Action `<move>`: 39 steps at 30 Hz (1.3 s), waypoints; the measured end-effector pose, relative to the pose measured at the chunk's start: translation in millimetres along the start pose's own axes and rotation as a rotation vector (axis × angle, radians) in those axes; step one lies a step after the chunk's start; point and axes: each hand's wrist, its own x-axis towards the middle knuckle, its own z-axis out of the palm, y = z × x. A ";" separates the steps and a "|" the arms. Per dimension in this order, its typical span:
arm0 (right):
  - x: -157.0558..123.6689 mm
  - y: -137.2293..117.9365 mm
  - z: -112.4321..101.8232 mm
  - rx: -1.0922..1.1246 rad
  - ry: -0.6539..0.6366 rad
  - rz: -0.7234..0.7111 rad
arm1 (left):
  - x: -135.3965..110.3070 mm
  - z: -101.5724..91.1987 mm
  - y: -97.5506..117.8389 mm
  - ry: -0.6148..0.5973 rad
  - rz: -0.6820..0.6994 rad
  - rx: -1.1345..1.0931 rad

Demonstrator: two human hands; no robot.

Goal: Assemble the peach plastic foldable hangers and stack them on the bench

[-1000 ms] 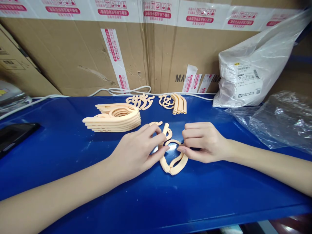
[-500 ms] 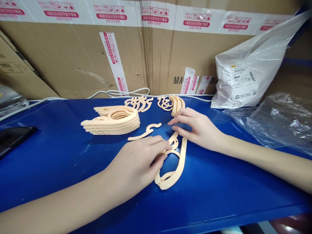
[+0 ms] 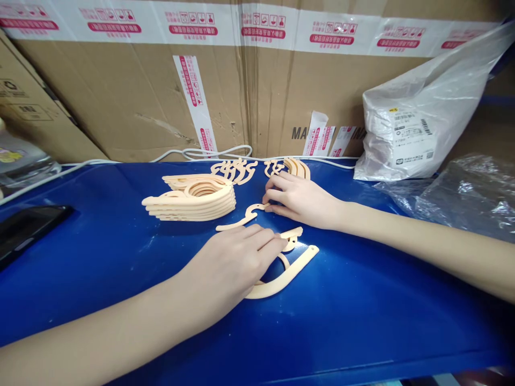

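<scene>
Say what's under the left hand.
Under the left hand: a cream frame. Its long curved arm, part of a ring and a shorter end stick out; the hand covers the rest.

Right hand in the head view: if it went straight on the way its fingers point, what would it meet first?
The right hand would first meet the curved hook piece, whose tip lies at its fingertips; beyond that, probably the stack of folding hangers, though depth is unclear.
</scene>
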 end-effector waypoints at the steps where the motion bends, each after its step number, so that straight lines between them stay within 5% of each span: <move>1: -0.1 1.1 0.3 0.012 -0.006 -0.013 | 0.2 1.2 -0.9 0.018 0.006 0.006; 7: -18.2 3.8 -14.5 0.154 0.036 0.074 | 1.2 2.8 -7.2 -0.008 0.129 0.108; 15: -53.6 1.3 -48.6 0.383 0.393 0.427 | 10.7 7.1 -27.4 -0.044 0.230 0.301; 22: -63.5 4.1 -39.4 0.569 0.678 0.560 | 22.7 9.3 -40.9 -0.043 0.340 0.408; 27: -70.6 1.6 -35.3 0.371 0.619 0.471 | 22.6 8.8 -40.6 -0.017 0.295 0.370; 32: -79.6 -0.9 -32.8 0.002 0.411 0.235 | 21.1 9.1 -39.2 0.024 0.282 0.397; 39: -79.1 -9.9 -28.4 -0.071 0.117 0.177 | 21.3 7.7 -41.3 -0.007 0.338 0.451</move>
